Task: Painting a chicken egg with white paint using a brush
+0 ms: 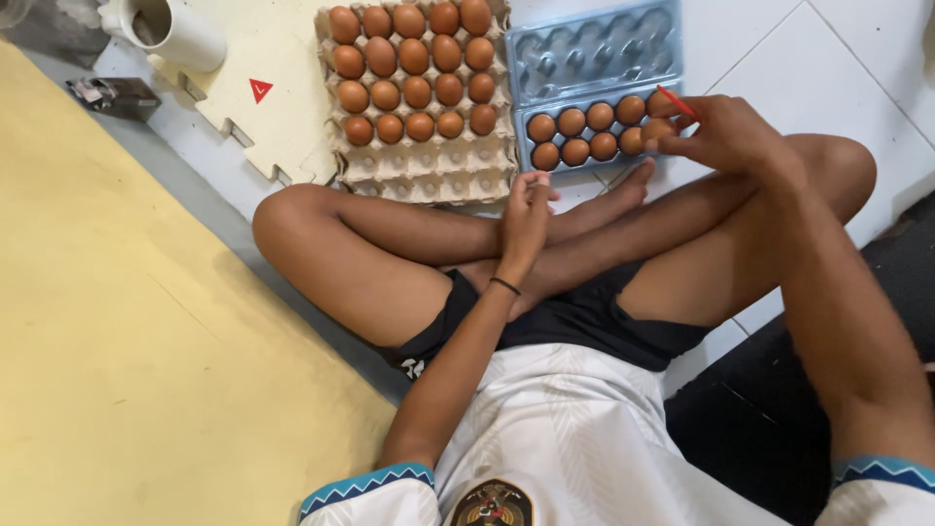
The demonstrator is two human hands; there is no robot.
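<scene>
Seated person, cross-legged on the tiled floor [760, 39]. The right hand [726, 136] pinches a brown egg [658, 130] at the right end of the clear plastic egg carton [594, 49], a thin red stick [677, 102] lying across its fingers. The left hand [526, 214], fingers loosely curled and holding nothing, hovers near the pulp egg tray [429, 175], left of the carton and about two-thirds full of brown eggs.

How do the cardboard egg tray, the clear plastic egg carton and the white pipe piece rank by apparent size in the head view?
1. Cardboard egg tray
2. Clear plastic egg carton, open
3. White pipe piece, partly cut off by the frame edge
</scene>
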